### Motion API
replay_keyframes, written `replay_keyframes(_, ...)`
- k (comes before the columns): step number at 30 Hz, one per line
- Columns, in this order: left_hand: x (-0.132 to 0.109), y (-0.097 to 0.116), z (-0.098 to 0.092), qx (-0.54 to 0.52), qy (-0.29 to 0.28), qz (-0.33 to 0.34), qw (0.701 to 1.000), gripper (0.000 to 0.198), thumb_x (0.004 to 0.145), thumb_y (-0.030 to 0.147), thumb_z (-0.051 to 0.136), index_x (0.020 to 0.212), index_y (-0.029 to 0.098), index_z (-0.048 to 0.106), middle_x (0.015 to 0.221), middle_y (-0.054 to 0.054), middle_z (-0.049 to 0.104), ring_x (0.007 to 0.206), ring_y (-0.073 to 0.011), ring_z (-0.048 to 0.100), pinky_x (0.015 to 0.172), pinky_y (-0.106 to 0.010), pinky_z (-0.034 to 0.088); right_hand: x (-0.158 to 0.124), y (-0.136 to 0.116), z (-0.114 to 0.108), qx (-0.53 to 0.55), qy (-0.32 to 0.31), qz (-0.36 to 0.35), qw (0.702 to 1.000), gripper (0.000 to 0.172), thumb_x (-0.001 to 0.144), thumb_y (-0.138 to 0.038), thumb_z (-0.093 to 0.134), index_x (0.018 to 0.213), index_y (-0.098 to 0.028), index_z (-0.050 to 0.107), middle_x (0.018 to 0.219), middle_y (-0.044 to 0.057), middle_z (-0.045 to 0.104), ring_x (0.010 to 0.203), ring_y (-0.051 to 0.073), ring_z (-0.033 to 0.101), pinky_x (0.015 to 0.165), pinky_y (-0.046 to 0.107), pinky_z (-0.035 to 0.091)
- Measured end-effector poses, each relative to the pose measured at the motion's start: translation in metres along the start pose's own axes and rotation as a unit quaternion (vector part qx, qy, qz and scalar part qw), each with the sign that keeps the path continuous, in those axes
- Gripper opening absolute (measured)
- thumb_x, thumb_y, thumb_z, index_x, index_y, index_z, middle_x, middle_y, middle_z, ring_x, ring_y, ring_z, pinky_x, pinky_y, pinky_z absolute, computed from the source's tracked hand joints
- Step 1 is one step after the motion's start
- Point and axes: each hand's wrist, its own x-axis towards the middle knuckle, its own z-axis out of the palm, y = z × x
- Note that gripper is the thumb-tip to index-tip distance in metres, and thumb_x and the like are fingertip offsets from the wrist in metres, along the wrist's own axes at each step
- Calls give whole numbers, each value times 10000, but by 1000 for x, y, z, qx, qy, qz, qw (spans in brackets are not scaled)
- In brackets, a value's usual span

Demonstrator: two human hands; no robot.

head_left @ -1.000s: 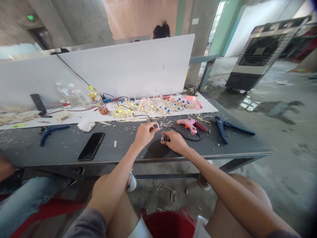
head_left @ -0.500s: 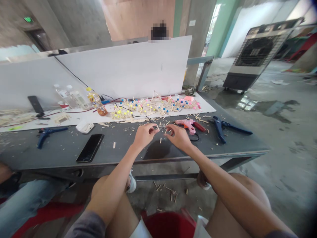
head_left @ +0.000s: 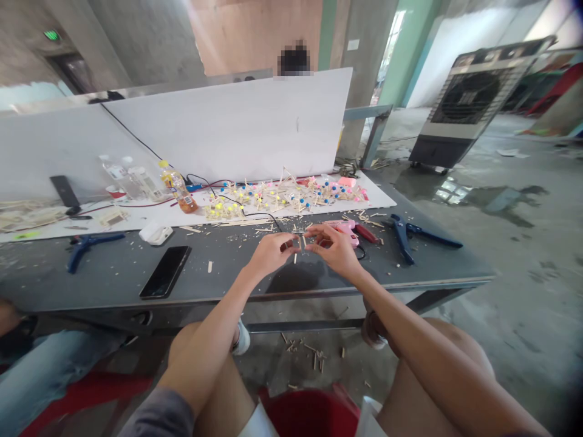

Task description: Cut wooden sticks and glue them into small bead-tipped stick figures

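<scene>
My left hand (head_left: 272,252) pinches a short wooden stick (head_left: 299,243) upright between thumb and fingers above the front of the dark table. Close beside it, my right hand (head_left: 334,247) pinches another short wooden stick (head_left: 305,241). The two sticks stand nearly side by side; whether they touch I cannot make out. Just under them a loose stick piece (head_left: 295,258) shows on the tabletop. Behind my right hand lies a pink glue gun (head_left: 350,229), partly covered by the fingers.
Blue cutters (head_left: 403,237) lie to the right, another blue cutter (head_left: 86,247) to the left. A phone (head_left: 166,273) and a white case (head_left: 155,233) sit left. Behind are small stick models (head_left: 277,197) with coloured balls, a bottle (head_left: 182,191) and a white partition (head_left: 228,133).
My hands have come closer together, and the two sticks are now nearly side by side. My right hand now covers more of the pink glue gun.
</scene>
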Motion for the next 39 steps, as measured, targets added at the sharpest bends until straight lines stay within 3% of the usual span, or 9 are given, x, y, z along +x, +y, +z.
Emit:
replay_keyframes(19, 2, 4, 0, -2, -7, 0, 1000, 221, 875, 261, 667, 1070, 168, 716, 832, -44, 725, 653, -135, 625, 658, -274, 502, -1, 1, 4, -9, 11, 2, 1000, 460, 774, -367, 762, 1169, -195, 600, 1031, 86, 728, 735, 165, 643, 665, 314, 516)
replay_keyframes(39, 1, 3, 0, -8, -6, 7, 1000, 209, 884, 259, 653, 1071, 190, 714, 839, -41, 720, 667, -134, 619, 655, -269, 495, -3, 4, 8, -6, 8, -4, 1000, 424, 792, -346, 746, 1167, -215, 597, 1034, 77, 731, 720, 164, 645, 663, 308, 525)
